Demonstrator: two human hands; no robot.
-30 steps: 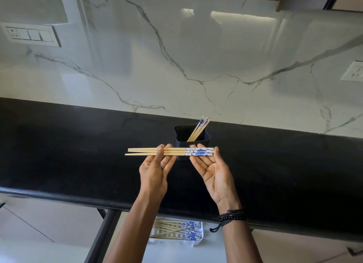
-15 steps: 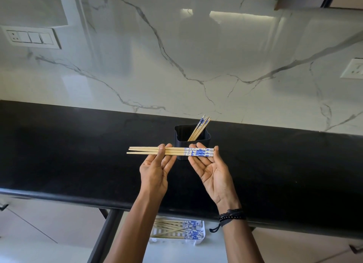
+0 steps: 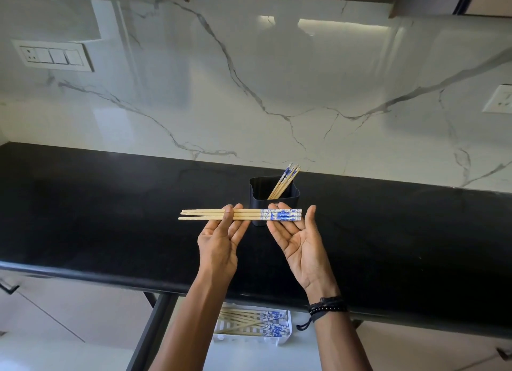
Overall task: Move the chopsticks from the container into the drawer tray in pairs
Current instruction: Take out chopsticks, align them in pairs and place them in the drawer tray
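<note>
- The drawer tray sits nearest, below the counter edge, partly hidden by the forearms. The sticks already in it lie crossed rather than in neat rows, so a new set dropped from height would probably land askew on top of them.
- The left hand does the only real gripping. Its thumb presses over the plain wooden half of the held chopsticks and its fingers curl behind them.
- The right hand lies palm up with its fingers nearly straight and its thumb spread wide. It only cradles the blue-patterned ends on its fingertips and clamps nothing.
- With a single pinch point, the bundle could pivot or a stick could slide free on the way down over the counter edge. The long sticks, held crosswise, could also knock that edge.
- The tapered tips at the left seem to number three, not two. If so, laying them down as they are would break the pairing.
- Just behind the hands the black container stands on the counter with several chopsticks leaning against its far right corner. A careless reach could tip it.
</note>
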